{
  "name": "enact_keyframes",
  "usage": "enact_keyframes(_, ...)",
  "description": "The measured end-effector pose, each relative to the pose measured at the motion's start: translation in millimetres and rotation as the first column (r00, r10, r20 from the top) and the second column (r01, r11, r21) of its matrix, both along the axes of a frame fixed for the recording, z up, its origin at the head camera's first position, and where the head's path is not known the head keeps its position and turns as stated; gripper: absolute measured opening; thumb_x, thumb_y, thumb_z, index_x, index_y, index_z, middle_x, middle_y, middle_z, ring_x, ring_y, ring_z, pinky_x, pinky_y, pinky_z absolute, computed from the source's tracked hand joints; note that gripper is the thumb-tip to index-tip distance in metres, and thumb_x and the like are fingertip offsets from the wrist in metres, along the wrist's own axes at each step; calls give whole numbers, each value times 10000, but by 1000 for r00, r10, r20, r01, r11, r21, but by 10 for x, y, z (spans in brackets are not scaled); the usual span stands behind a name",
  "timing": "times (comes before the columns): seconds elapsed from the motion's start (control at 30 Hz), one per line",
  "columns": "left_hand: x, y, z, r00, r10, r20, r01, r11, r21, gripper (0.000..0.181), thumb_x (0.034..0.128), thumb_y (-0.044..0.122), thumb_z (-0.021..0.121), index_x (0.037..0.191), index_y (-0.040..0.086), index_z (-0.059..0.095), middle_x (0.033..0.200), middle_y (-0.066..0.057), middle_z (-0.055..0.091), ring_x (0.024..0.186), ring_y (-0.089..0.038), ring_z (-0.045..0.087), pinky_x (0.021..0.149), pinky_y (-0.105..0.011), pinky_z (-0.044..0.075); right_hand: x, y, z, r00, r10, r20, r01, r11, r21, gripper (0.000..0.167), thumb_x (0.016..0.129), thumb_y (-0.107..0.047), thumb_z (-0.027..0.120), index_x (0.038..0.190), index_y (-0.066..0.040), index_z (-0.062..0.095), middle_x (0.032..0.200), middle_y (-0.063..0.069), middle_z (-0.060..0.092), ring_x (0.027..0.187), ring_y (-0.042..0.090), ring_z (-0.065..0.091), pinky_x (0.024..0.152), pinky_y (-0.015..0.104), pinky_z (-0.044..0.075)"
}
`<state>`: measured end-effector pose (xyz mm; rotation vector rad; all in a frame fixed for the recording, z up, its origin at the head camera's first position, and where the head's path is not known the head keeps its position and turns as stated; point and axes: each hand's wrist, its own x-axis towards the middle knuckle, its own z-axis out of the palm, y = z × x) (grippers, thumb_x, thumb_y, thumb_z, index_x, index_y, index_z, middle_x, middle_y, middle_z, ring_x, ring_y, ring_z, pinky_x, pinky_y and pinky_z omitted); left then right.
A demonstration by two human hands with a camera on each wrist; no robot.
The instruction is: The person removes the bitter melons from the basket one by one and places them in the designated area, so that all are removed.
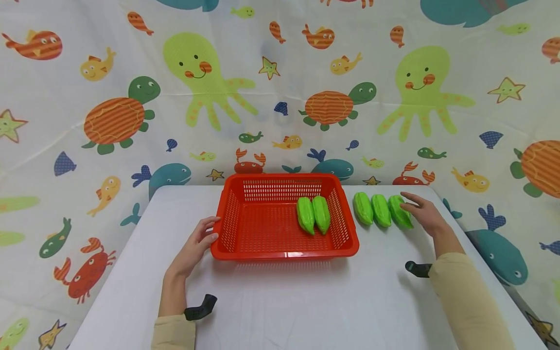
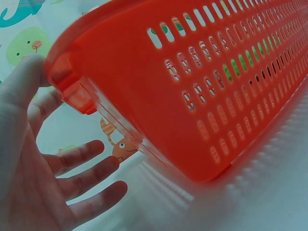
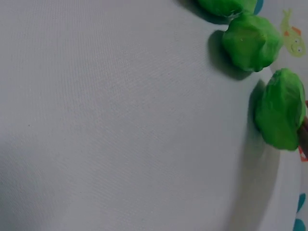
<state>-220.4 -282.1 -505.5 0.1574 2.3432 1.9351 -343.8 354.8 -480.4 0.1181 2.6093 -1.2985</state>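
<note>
The red plastic basket [image 1: 271, 255] stands on the white table, and two bright green, ridged, pointed fruit-like pieces lie inside it; one is the right green piece [image 1: 321, 214]. At the basket's left rim, my left hand [image 1: 192, 248] pinches the edge between thumb and forefinger; its other fingers [image 2: 91, 168] stick out loosely. Three similar green pieces lie in a row right of the basket. My right hand [image 1: 424, 214] is at the rightmost green piece [image 1: 399, 213], fingers nearly straight. In the right wrist view, a fingertip [image 3: 303, 137] meets this piece's side [image 3: 281, 108]; most of that hand is out of view.
The left green piece [image 1: 363, 208] and middle green piece [image 1: 381, 210] of the row lie close together by the basket's right wall. A white cloth curtain [image 1: 271, 136] printed with sea animals hangs behind the table [image 1: 306, 306]. Black straps show near both sleeves.
</note>
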Motion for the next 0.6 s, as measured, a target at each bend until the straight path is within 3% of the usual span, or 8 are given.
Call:
enact_keyframes(0.3,3,1,12,1000,4,1,-4,1000,0,585,969,372,588,1476,235,331,1504,-75,331,1337,-315,378,978,-388,485,-28,-71,158,999,1,-42,-2,999,-41,707,1008,-443,490,1558,-111,196,1575,286,132,1420,507,143,1091,695,153)
enact_keyframes(0.6,-3,1,2,1000,7,5,-7,1000,-1,587,964,378,595,1471,237,336,1498,-71,338,1338,-315,377,990,-432,473,-52,-290,359,992,16,-126,-21,999,-38,759,960,-517,543,1540,-108,275,1547,261,264,1415,472,218,1105,658,196)
